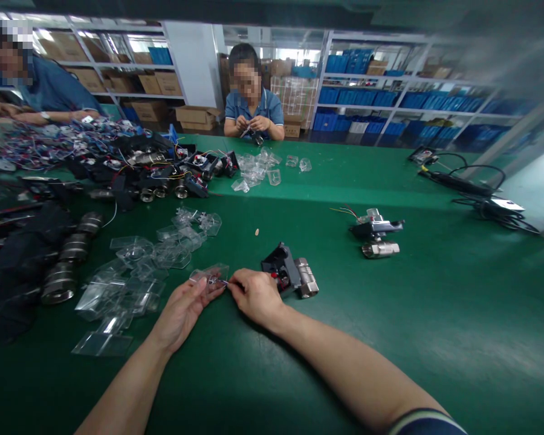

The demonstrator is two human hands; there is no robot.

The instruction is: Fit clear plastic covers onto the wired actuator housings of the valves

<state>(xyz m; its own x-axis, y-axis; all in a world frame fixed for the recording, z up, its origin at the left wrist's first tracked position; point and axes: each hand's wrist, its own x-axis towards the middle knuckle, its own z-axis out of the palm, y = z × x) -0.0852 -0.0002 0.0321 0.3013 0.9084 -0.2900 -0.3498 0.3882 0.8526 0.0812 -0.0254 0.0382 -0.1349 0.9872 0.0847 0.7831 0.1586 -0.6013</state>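
My left hand is closed on a clear plastic cover, held just above the green table. Right beside it, my right hand is closed in a pinch at the cover's edge. A thin, wire-like bit shows at those fingertips, too small to name. Just behind my right hand lies a black housing with red parts inside and a metal valve body attached. To the left of my left hand, several more clear covers lie in a loose pile.
Black housings with metal valves crowd the left side, with tangled wires behind. Another valve unit lies to the right, black cables at the far right. Across the table a co-worker handles parts near more clear covers.
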